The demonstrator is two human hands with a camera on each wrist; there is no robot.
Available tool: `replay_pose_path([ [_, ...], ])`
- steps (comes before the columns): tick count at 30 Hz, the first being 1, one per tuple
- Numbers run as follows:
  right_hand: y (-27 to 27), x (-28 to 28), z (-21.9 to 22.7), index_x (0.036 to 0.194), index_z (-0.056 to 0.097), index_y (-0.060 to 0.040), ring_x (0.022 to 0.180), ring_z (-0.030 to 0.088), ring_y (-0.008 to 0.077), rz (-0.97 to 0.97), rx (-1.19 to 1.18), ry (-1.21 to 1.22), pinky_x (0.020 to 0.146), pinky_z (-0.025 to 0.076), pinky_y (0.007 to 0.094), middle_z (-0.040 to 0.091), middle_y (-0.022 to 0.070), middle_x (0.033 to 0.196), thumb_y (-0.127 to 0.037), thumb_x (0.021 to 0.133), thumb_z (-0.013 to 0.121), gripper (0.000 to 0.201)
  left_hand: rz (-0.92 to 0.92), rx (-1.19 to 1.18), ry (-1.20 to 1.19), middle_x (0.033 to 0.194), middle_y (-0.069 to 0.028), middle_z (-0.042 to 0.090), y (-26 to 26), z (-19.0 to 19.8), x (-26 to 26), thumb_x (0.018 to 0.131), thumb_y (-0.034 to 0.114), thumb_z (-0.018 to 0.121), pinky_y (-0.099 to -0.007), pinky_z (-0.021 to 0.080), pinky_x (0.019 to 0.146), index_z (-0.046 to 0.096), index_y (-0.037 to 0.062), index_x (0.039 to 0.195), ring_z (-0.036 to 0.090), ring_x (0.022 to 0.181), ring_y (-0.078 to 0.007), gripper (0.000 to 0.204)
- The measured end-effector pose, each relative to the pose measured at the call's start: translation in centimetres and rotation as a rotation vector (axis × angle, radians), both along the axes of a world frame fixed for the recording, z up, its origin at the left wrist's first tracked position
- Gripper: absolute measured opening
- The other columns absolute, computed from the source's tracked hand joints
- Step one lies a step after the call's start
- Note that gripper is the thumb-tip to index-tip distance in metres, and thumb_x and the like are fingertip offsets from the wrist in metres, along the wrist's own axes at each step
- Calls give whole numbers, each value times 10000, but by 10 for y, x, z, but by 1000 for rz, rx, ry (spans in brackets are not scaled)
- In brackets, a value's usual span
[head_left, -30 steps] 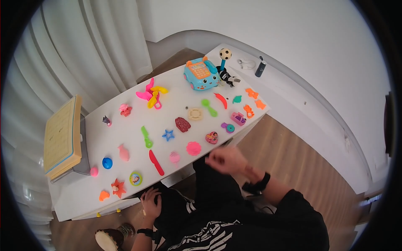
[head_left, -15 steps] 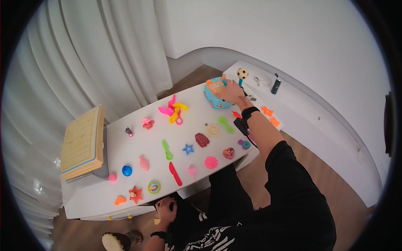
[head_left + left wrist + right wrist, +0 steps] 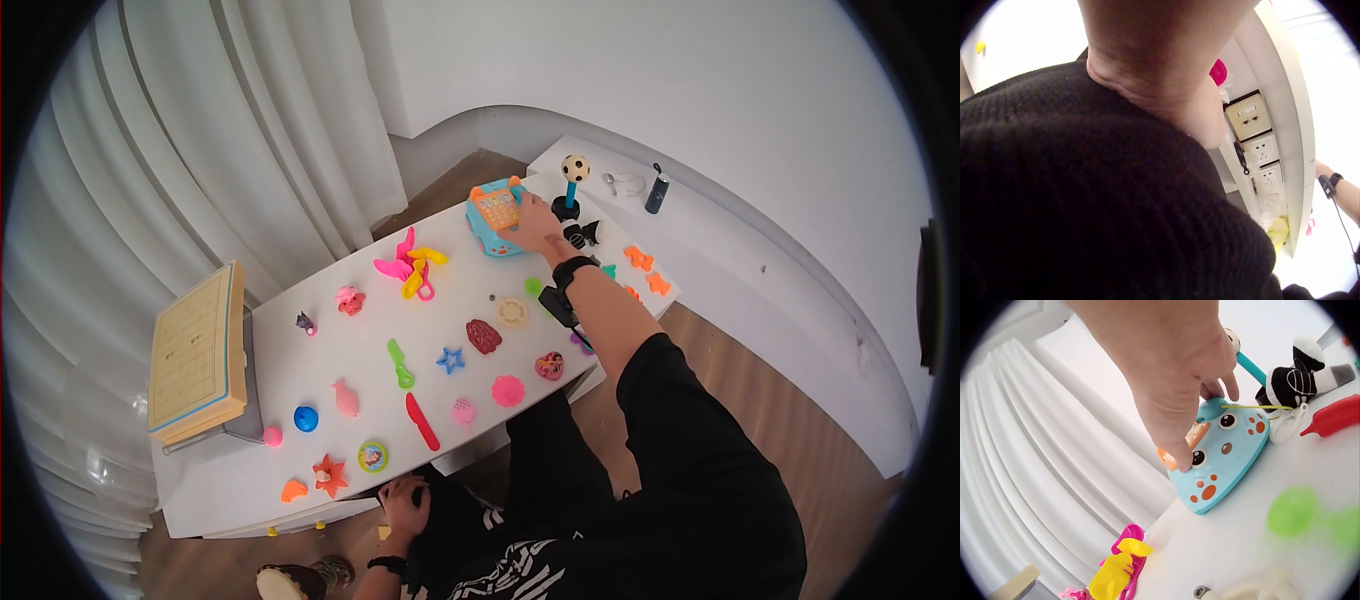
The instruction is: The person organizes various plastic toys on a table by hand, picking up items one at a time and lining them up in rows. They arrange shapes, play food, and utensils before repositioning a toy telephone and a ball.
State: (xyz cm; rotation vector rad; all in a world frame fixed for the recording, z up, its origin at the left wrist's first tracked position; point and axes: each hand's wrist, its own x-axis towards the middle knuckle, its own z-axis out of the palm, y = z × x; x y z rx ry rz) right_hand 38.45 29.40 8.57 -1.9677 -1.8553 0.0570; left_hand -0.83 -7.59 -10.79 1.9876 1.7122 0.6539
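In the upper middle of the head view, the right hand (image 3: pixel 533 225) holds the toy phone (image 3: pixel 490 214), which stands on the white table (image 3: pixel 420 326). The right wrist view shows the thumb low on the blue face beside one eye and the other fingers bent over the top by the handset (image 3: pixel 1210 410), so the hand is only partly open, with the phone's edge between thumb and fingers. The left hand (image 3: pixel 405 508), at the lower middle of the head view, rests on the black trousers (image 3: pixel 555 460) with fingers loosely curled, and nothing shows in its hold; the left wrist view hides its fingertips and shows sockets (image 3: pixel 1266 150) at the right. Just to the right of the phone in the head view stands a ball (image 3: pixel 575 169) on a blue rod (image 3: pixel 571 193), with a sock (image 3: pixel 1290 386) lying near its foot. In the right wrist view a red chilli (image 3: pixel 1336 417) lies at the right edge, a blurred green spoon (image 3: pixel 1293 511) below it, and pink pieces (image 3: pixel 1129 537) and yellow pieces (image 3: pixel 1110 577) at the lower left. Around the middle of the head view lie a blue star (image 3: pixel 450 360), a green knife (image 3: pixel 400 365) and a red knife (image 3: pixel 421 421). A board (image 3: pixel 200 355) stands tilted at the left, a blue ball (image 3: pixel 306 418) and a pink fish (image 3: pixel 346 397) to its right, and a drum (image 3: pixel 290 581) shows at the bottom.
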Motion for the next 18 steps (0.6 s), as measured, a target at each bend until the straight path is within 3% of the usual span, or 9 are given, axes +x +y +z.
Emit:
replay_pose_path([
  [3,7,-6,-9,1402,407,48,1311,531,428,45,19,35,1013,534,471,508,272,1378,-526,695,881,1027,6,20,6,1157,-14,741,0,3,1,852,215,695,-449,332,1087,745,155,958,604,1236,-252,132],
  [5,0,-17,5,1493,350,19,1419,422,444,-21,-55,36,1058,479,542,420,277,1495,-578,709,855,1107,12,37,24,1149,-13,742,-1,2,0,849,217,692,-439,339,1080,744,150,952,608,1229,-240,133],
  [6,-1,-21,6,1493,350,19,1419,422,444,-18,-54,39,1058,479,542,420,277,1495,-578,709,855,1107,15,32,24,1147,-12,742,-2,1,0,850,218,691,-440,339,1080,743,151,951,608,1232,-240,132],
  [8,-1,-29,9,1548,348,-63,1476,335,447,-87,19,-18,1103,431,563,350,283,1564,-660,738,788,1098,15,30,28,1145,-11,743,-2,2,-1,851,219,690,-442,338,1080,743,151,951,607,1236,-239,132],
  [9,2,-31,10,1548,348,-63,1476,335,447,-89,22,-14,1103,431,563,350,283,1564,-660,738,788,1098,15,29,25,1143,-9,744,-2,2,-1,851,219,689,-443,338,1080,743,152,951,609,1231,-239,132],
  [11,8,-35,14,1581,359,-161,1494,304,478,-104,-133,27,1098,396,627,259,299,1628,-700,733,757,1081,13,33,26,1142,-8,744,-1,1,-1,851,219,689,-444,338,1081,742,153,951,610,1227,-238,132],
  [18,19,-34,4,1517,476,-210,1479,325,481,-112,-147,4,1084,417,610,284,274,1616,-596,759,744,892,14,41,21,1134,-2,743,-2,3,1,845,212,691,-445,339,1080,739,160,946,612,1213,-234,123],
])
